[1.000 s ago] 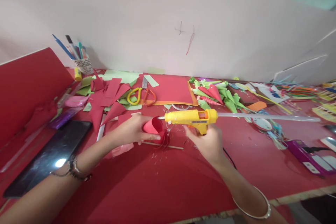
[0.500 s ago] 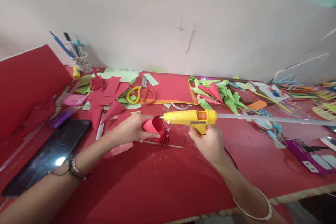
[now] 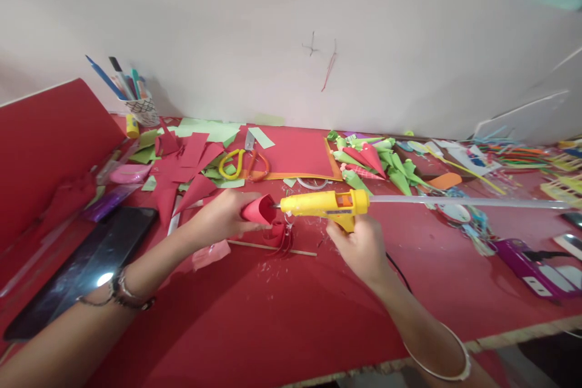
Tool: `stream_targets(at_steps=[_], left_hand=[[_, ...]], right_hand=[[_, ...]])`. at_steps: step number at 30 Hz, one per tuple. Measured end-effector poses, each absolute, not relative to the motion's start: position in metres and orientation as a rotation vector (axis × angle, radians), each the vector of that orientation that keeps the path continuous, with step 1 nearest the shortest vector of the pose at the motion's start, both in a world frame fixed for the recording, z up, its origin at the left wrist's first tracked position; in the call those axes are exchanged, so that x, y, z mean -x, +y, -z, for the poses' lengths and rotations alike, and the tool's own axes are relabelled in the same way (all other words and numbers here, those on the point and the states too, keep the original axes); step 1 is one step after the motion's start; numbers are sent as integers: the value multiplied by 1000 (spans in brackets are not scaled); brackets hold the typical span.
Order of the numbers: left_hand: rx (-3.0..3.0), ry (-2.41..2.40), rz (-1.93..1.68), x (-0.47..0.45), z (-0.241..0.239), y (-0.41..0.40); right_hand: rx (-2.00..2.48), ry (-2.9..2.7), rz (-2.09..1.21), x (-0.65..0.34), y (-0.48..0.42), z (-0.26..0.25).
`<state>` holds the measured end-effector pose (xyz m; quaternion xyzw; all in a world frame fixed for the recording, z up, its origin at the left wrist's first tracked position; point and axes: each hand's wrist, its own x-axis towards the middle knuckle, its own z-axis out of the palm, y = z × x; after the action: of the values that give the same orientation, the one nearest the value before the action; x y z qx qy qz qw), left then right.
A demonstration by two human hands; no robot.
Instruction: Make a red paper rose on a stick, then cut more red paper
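My left hand (image 3: pixel 230 215) is closed around a rolled red paper cone (image 3: pixel 258 211), its open mouth facing right. My right hand (image 3: pixel 361 248) grips a yellow hot glue gun (image 3: pixel 325 202) by its handle. The gun's nozzle points left and sits at the mouth of the cone; whether it touches the paper I cannot tell. A long clear glue stick (image 3: pixel 454 200) juts from the gun's back. Below the cone, curled red paper strips (image 3: pixel 278 235) and a thin wooden stick (image 3: pixel 273 247) lie on the red table.
Yellow-and-orange-handled scissors (image 3: pixel 245 160) lie behind my hands among red and green paper scraps (image 3: pixel 193 151). Finished-looking green and red paper cones (image 3: pixel 368 160) are heaped at back right. A phone (image 3: pixel 82 267) lies left, a purple power strip (image 3: pixel 536 267) right, a pen cup (image 3: pixel 143 110) back left.
The cone in my left hand has shifted slightly left and narrowed, its mouth rolled tighter. The glue gun has moved a little left with it. The curled strips below show more clearly.
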<state>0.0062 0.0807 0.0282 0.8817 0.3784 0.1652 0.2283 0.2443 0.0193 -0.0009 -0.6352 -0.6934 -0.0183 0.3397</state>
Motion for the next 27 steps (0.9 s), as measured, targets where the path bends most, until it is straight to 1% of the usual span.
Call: stream_targets(at_steps=[18, 27], left_hand=[[-2577, 1118, -508, 3, -25, 86], [-2944, 1040, -842, 8, -16, 88]], right_hand=[[1658, -1832, 9, -244, 19, 2], [1652, -1843, -64, -244, 16, 2]])
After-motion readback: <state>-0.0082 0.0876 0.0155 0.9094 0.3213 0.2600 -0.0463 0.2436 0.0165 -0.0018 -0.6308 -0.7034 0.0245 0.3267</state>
